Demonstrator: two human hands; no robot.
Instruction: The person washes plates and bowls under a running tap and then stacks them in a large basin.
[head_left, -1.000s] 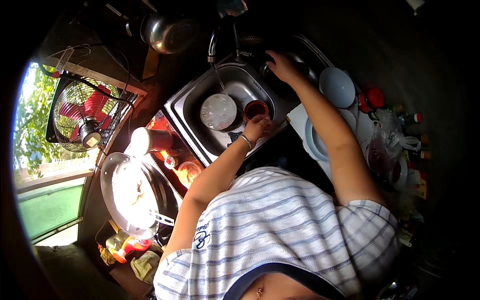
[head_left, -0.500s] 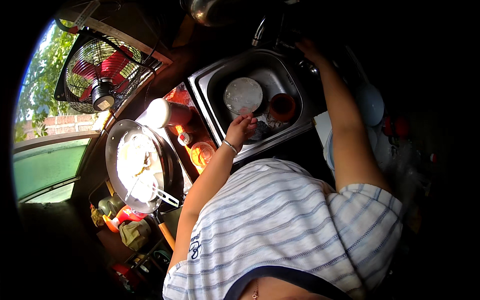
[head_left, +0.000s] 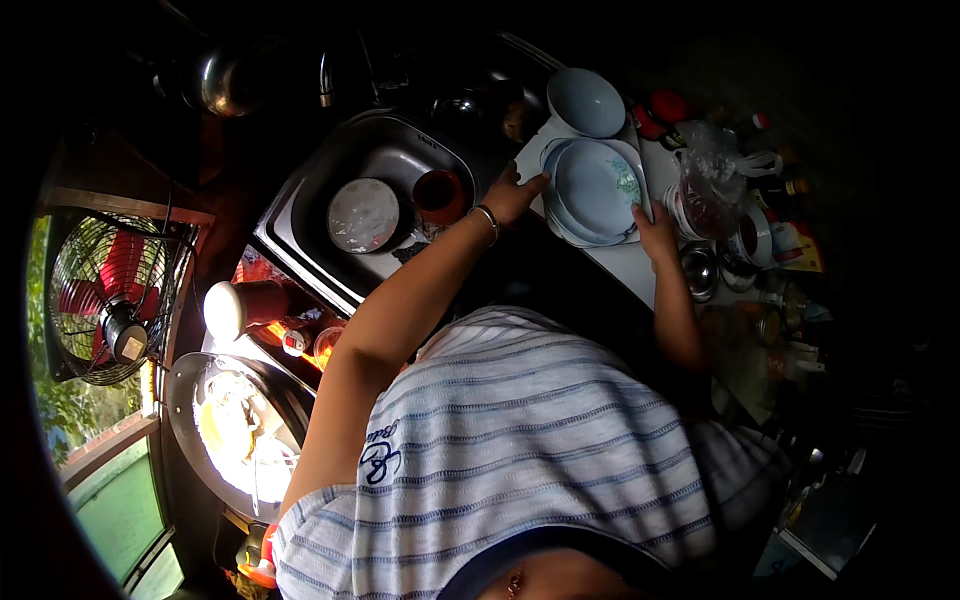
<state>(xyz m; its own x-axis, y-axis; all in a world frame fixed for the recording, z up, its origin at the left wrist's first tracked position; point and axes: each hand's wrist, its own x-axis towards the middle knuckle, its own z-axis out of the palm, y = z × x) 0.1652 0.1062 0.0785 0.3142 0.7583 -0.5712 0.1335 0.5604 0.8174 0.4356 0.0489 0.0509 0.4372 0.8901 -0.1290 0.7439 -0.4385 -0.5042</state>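
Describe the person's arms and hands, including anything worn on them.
Both the left hand and right hand are ungloved, with bare forearms below short white sleeves with blue-grey stripes. A thin, shiny, silver-coloured bracelet circles the left wrist.

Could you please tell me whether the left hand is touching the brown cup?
Apart. The head view shows a dark gap between the left hand and the brown cup, which is inside the sink.
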